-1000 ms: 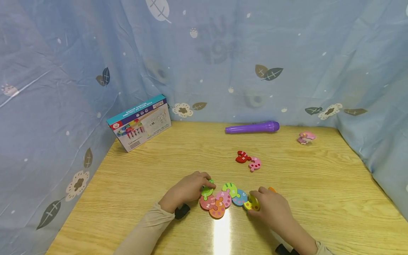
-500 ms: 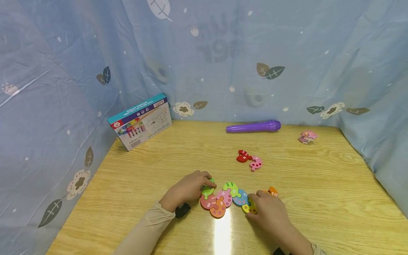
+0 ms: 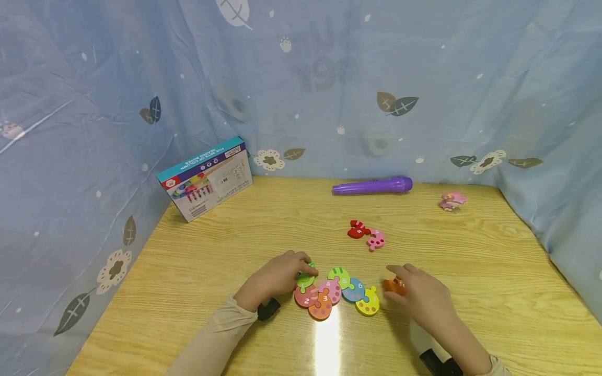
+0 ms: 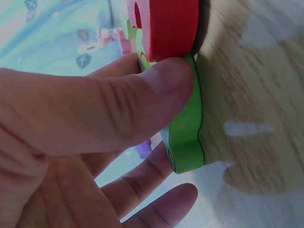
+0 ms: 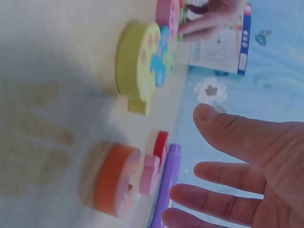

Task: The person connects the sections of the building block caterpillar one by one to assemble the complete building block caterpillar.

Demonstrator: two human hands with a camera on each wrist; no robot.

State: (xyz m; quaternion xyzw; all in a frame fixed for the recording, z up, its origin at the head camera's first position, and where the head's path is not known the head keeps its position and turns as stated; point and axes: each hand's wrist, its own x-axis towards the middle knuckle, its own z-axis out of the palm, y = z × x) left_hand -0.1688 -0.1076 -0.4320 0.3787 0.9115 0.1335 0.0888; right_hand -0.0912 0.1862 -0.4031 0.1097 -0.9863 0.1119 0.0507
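A winding chain of flat numbered caterpillar puzzle pieces lies on the table. My left hand pinches the green head piece at the chain's left end, with the thumb on its side edge. Joined after it are the red 2 piece, orange 3, pink 4, green 5, blue 6 and yellow piece. My right hand is beside the orange 10 piece, fingers spread and apart from it in the right wrist view.
Behind the chain lie a joined red piece and pink piece. Farther back are a purple toy microphone, a small pink figurine and a printed box. A blue curtain surrounds the table's back and sides.
My right hand has let go of the yellow piece, now settled against the blue 6, and moved right to the orange 10 piece. The left hand stays on the green head piece.
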